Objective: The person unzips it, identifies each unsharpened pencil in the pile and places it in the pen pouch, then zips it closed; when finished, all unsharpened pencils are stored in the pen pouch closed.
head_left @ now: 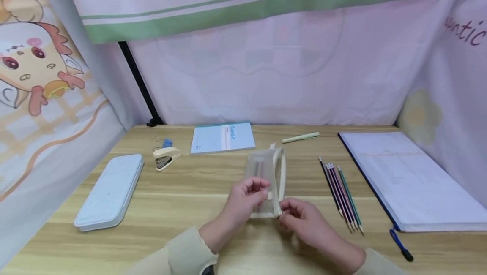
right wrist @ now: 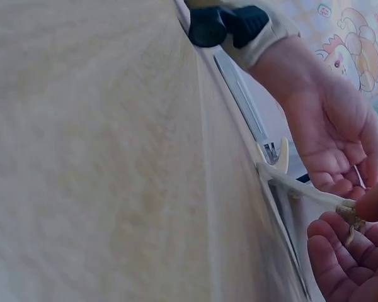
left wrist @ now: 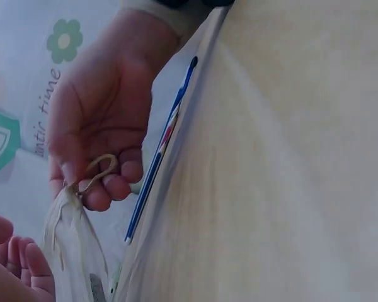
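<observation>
A translucent zip pouch (head_left: 262, 167) with a cream zipped edge stands in front of me, its mouth partly parted and slim shapes faintly showing through its side. My right hand (head_left: 302, 220) pinches the near end of the zipped edge between thumb and fingers. From those fingers curls a beige cord loop (left wrist: 104, 167), seen in the left wrist view. On the pouch's other side is my left hand (head_left: 243, 199), its fingers loosely bent in front of the clear side. A gap shows between its thumb and index finger.
Several pencils (head_left: 340, 194) and a white-paged folder (head_left: 411, 178) lie to the right. Behind are a light green pen (head_left: 300, 137) and a blue notebook (head_left: 222, 137). To the left are a stapler (head_left: 167, 156), a blue binder clip (head_left: 166, 143) and a pale blue case (head_left: 110, 190).
</observation>
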`<state>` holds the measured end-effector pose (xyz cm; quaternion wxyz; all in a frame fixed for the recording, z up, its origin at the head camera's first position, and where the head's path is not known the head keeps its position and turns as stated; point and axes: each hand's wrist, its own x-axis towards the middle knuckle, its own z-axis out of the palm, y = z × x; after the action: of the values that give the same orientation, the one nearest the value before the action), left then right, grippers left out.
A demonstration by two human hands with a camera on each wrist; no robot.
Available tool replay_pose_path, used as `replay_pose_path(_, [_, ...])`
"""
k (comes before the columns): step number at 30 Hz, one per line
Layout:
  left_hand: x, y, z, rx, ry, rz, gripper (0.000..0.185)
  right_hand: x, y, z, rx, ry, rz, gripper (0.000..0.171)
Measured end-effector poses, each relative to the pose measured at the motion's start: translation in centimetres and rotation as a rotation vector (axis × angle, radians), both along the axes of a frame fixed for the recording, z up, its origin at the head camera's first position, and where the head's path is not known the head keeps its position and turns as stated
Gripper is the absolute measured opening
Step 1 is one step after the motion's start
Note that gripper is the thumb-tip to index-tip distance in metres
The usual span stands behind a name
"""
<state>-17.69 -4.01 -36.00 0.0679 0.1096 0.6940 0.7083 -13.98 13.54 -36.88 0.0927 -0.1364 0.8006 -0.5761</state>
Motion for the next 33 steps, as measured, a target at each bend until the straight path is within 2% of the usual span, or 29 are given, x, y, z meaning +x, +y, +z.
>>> replay_pose_path(5, [1.1, -0.3, -0.2, -0.042, -0.012, -0.15, 0.026, -0.2, 0.0, 0.6, 0.052, 0.078, 0.03, 0.019])
replay_pose_path(9, [0.9, -0.4, -0.7, -0.068, -0.023, -0.241, 0.034, -0.2, -0.2, 0.8, 0.105, 0.131, 0.019, 0.019])
replay_pose_path(14, [0.3, -0.5, -1.3, -0.136, -0.084, -0.324, 0.039, -0.5, -0.2, 0.8, 0.164, 0.195, -0.004, 0.012])
replay_pose_path(19, [-0.2, -0.4, -1.9, -0.192, -0.058, -0.321, 0.03, -1.0, -0.3, 0.8, 0.141, 0.196, 0.017, 0.012])
replay_pose_path(24, [-0.2, -0.3, -1.9, -0.239, -0.031, -0.294, 0.017, -1.6, -0.3, 0.7, 0.097, 0.106, -0.012, 0.014])
replay_pose_path(29, [-0.1, -0.6, -1.8, -0.227, -0.033, -0.285, 0.016, -2.3, -0.1, 0.7, 0.031, 0.028, -0.022, 0.021])
replay_pose_path(33, [-0.1, -0.8, -1.9, -0.205, -0.042, -0.282, 0.013, -2.8, 0.1, 0.7, 0.081, 0.003, -0.045, 0.023])
